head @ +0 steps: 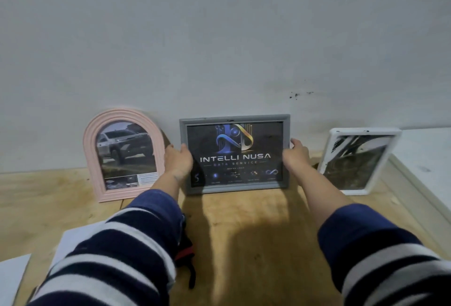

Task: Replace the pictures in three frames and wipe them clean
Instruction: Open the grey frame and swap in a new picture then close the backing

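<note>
While both arms reach forward from the bottom of the head view, the scene reads as follows.

Left hand [179, 159]: at the left edge of the grey rectangular plastic picture frame [234, 154], thumb against the border and fingers apparently curled behind it, though the far side of the hand is hidden, so the wrap is likely rather than certain.

Right hand [296, 153]: at the right edge of the same frame, at 3 o'clock from its middle, thumb on the front border and fingers gone behind, gripping it.

Sleeves: navy sleeves with white stripes [117, 254] cover both forearms, pushed up short of the wrists.

Grey frame: upright, its bottom edge on the light wooden tabletop [253, 232], its top close to the pale grey wall [219, 37]. It shows a dark poster reading INTELLI NUSA under a blue and gold logo.

Pink frame: a pink arched ridged picture frame [123, 154] stands at 9 o'clock from the grey one, just beside the left hand, leaning back on the wall. It holds a photo of a silver car.

White frame: a white rounded rectangular picture frame [358, 161] stands at 3 o'clock from the grey one, near the right hand but apart from it, tilted and turned a little leftward. Its picture is dark and blurred.

Table, near side: a black object with a red band [186, 254] lies at 6 o'clock from the left hand, partly under the sleeve. White sheets of paper [14, 276] lie at 7 o'clock, at the bottom left corner.
</note>
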